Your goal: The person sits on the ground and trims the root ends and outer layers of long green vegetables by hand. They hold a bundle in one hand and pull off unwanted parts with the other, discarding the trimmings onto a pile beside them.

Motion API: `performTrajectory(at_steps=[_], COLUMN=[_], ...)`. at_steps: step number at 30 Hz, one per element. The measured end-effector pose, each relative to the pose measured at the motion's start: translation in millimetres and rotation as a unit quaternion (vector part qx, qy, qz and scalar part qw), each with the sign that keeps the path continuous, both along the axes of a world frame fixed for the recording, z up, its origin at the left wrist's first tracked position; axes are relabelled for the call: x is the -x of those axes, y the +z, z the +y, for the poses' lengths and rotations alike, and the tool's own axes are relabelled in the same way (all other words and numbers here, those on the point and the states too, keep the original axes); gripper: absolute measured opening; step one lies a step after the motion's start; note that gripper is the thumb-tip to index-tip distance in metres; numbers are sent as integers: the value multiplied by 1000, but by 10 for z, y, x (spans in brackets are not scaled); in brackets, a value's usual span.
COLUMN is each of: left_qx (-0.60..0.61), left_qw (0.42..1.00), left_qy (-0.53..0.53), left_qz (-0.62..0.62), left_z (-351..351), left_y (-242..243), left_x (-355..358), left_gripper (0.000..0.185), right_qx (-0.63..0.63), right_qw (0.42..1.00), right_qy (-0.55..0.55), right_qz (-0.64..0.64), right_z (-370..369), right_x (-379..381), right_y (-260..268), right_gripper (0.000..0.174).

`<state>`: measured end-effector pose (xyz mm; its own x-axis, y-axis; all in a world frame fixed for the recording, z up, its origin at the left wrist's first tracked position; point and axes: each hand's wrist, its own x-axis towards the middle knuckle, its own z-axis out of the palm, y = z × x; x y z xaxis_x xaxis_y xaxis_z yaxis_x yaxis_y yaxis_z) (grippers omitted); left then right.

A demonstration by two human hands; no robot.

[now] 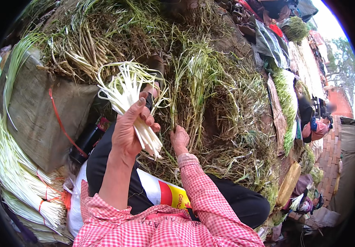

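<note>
My left hand (pixel 131 123) is raised and wrapped around a bunch of peeled, whitish chive-like stalks (pixel 146 134). Their pale yellow-green leaves curl out past my thumb, and the cut-looking white ends point down to the right. Lower and to the right, my right hand (pixel 180 140) has its fingers curled against the base of the unpeeled green-yellow stalks (pixel 196 80) lying before me. A thin stalk rises from its fingertips, but whether they grip it is hidden.
Dry leaf litter (pixel 245 148) surrounds the stalks. At left, bundles of white stalks (pixel 38 191) tied with red bands lie beside a cloth-covered block (pixel 50 117) and a black cylinder (pixel 84 143). Unpeeled brownish stems (pixel 88 49) lie beyond. Another person (pixel 316 128) sits at far right near a brick path (pixel 328 157).
</note>
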<state>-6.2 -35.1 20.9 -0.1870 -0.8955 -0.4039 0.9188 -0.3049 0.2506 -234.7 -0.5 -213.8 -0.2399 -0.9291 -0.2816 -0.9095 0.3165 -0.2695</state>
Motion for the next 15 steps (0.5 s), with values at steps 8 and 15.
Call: performTrajectory(at_steps=[8,15], left_qx=[45,-6], left_qw=[997,1000], left_qy=[-13,-24], left_qz=[68,-15], left_z=[10,73], left_y=[-52,-11], left_x=[37,127], left_gripper=[26,19], right_qx=[161,338], right_qw=[847,696], right_qy=[-286,-266], right_qz=[-419,-574], right_z=[321,317], right_x=[467,425], right_y=[507,2071], right_gripper=[12,24])
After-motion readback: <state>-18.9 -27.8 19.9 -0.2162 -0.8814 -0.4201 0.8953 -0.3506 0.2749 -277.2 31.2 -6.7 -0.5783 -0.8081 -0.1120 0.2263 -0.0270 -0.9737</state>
